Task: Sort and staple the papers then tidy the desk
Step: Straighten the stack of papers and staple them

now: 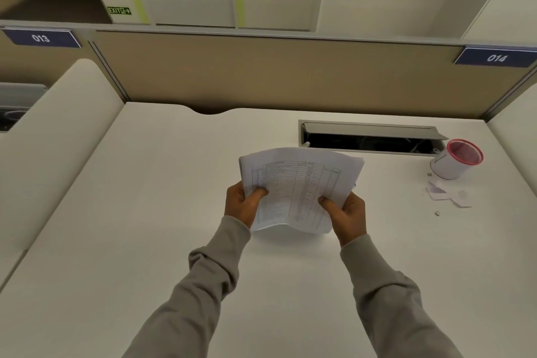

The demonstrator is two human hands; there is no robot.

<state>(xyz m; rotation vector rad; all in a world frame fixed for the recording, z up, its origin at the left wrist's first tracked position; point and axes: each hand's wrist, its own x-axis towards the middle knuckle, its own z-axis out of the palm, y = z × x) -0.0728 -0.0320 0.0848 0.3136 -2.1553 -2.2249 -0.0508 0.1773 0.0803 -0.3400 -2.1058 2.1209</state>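
Note:
A stack of printed papers (302, 183) with a ruled table on the top sheet is held above the middle of the white desk (145, 241). My left hand (242, 205) grips its left edge, thumb on top. My right hand (345, 216) grips the lower right edge, thumb pressed onto the top sheet. The sheets bow slightly between my hands. No stapler is in view.
A white cup with a red rim (454, 160) stands at the right back. Torn paper scraps (447, 195) lie in front of it. An open cable tray (369, 139) is set into the desk behind the papers. A tan partition (276, 73) closes the back.

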